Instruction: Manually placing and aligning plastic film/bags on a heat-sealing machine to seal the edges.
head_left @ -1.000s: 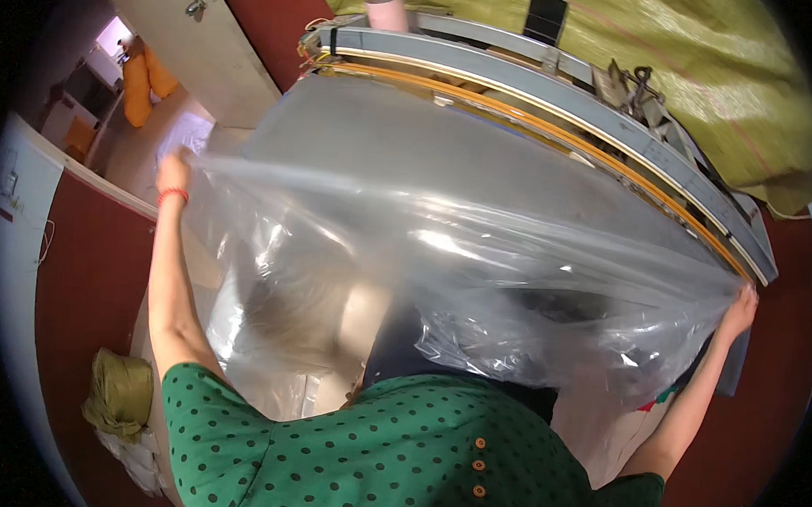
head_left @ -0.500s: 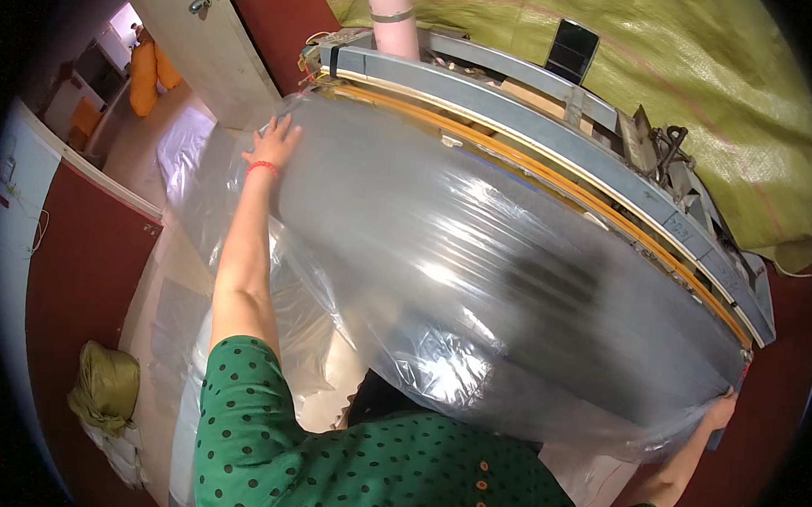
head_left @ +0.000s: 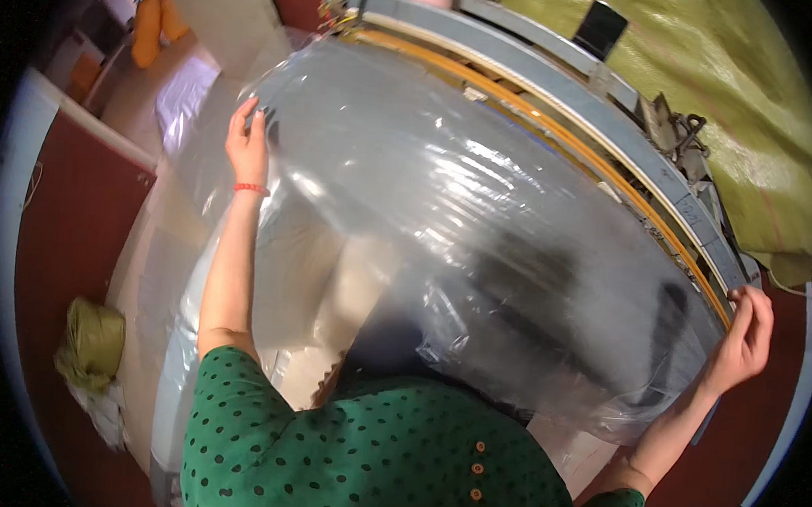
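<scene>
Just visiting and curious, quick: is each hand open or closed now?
Left hand: open, over the clear plastic sheet.
Right hand: loosely curled; whether it holds anything cannot be told.

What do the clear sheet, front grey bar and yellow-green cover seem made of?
Clear sheet: thin glossy plastic film, see-through with bright wrinkles. Grey bar: probably metal, dull, with crisp rigid edges. Cover: likely woven plastic, shiny, with soft creases.

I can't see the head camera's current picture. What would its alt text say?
A person's bare left hand and right hand are at either side of a wide, shiny clear plastic sheet. Beyond it runs a grey metal frame with an orange strip, and a yellow-green woven cover behind.
</scene>
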`<state>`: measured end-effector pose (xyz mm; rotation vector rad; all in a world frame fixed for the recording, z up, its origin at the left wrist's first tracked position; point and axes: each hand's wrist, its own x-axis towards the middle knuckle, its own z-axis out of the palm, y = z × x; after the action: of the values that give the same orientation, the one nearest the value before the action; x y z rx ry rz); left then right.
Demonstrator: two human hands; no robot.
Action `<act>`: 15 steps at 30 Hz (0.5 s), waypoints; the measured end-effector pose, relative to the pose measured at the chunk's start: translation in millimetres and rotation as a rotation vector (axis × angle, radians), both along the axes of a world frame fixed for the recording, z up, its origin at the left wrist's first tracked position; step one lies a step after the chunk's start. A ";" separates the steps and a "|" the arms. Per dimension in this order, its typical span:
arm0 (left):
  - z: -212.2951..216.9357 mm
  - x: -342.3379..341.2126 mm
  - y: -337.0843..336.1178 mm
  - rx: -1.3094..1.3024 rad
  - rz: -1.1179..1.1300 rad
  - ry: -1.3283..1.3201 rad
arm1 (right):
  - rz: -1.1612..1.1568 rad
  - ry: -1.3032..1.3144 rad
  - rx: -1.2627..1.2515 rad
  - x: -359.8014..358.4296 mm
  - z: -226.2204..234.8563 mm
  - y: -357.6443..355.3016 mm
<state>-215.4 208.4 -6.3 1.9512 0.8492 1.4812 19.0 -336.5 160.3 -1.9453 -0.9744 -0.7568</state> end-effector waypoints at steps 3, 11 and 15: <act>-39.5 -60.1 -19.1 -0.080 0.137 0.051 | 0.489 -0.168 0.063 -77.7 39.7 82.5; -121.9 -210.5 -21.7 -0.356 0.390 0.039 | 0.710 0.044 0.329 -167.7 54.1 160.3; -139.4 -241.4 -4.9 -0.351 0.448 0.068 | -0.056 -0.157 0.091 -195.0 55.2 184.1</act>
<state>-456.8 203.5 -145.7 1.6219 1.5402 1.3826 -176.0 -152.4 215.5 -1.8625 -0.9640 -0.9819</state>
